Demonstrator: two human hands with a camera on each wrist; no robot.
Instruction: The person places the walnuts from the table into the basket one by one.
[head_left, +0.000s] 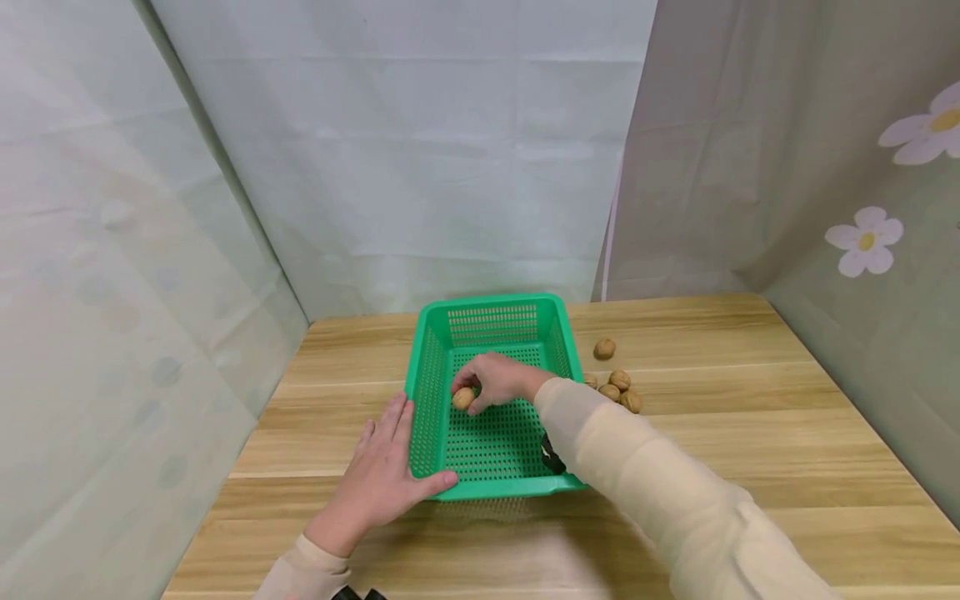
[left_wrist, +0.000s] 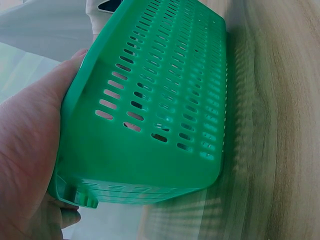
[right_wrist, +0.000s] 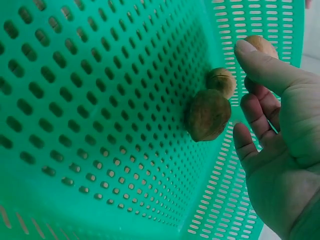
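Currently the left hand [head_left: 382, 471] lies flat with fingers straight against the outer left wall of the green basket [head_left: 423, 392], thumb at its near corner. Inside, the right hand [head_left: 498, 381] pinches a walnut [head_left: 463, 398] at its fingertips; two walnuts [right_wrist: 209, 114] lie on the basket floor just beyond. More loose walnuts [head_left: 618, 381] sit on the wooden table [head_left: 750, 400], right of the right hand.

A green plastic basket [head_left: 491, 333], smooth and slightly glossy with perforated walls, is sitting on a matt, light-grained wooden worktop [head_left: 750, 450]. Rough, wrinkled-shelled walnuts [right_wrist: 208, 115] are lying inside. Soft cloth curtains [head_left: 787, 150] are hanging behind.
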